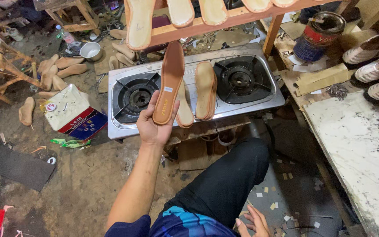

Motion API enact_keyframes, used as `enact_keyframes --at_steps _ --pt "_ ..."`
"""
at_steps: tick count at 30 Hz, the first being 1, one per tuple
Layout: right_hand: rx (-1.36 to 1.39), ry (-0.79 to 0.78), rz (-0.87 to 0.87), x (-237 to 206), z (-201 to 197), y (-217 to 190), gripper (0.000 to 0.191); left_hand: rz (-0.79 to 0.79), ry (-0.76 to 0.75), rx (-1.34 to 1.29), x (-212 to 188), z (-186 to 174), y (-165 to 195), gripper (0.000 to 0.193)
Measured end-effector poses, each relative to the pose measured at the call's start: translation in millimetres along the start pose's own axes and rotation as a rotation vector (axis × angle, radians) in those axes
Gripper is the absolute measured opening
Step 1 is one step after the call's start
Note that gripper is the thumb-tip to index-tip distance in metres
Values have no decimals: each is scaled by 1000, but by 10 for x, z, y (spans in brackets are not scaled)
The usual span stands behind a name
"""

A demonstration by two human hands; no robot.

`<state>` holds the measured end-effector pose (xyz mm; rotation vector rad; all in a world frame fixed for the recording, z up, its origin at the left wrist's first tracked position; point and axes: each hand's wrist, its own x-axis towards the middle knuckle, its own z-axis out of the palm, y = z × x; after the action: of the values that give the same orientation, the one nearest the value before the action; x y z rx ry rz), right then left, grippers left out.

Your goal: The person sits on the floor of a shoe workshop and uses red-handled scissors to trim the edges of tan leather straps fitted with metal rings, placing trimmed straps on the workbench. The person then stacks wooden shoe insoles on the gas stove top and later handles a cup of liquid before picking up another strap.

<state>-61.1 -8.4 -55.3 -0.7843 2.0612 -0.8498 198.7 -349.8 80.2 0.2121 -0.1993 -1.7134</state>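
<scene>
My left hand (pixel 154 125) is stretched forward and grips the heel end of a long brown shoe insole (pixel 168 83), held upright over a two-burner steel gas stove (pixel 259 103). Two tan insoles (pixel 205 90) lie on the stove's middle strip between the burners, and the held insole partly hides one of them. My right hand (pixel 252 223) rests by my dark trouser leg at the bottom edge, fingers spread, holding nothing.
A wooden rack (pixel 207 24) with several pale soles hangs above the stove. Striped shoes (pixel 376 66) and a tin can (pixel 319 35) stand at the right by a white worktable (pixel 356 149). A carton (pixel 73 112), wooden shoe lasts (pixel 60 70) and a metal bowl (pixel 91 51) sit on the dirt floor at left.
</scene>
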Motion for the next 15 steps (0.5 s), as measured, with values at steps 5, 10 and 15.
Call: enact_keyframes --at_steps 5,10,15 --pt "-34 -34 -4 -31 -46 -56 71 139 -117 293 99 -179 -111 53" --pt "36 14 -1 -69 -34 38 71 534 -136 1193 190 -316 -410 50" --pt "23 -4 15 -108 -33 230 71 648 -120 1826 12 -201 -570 45"
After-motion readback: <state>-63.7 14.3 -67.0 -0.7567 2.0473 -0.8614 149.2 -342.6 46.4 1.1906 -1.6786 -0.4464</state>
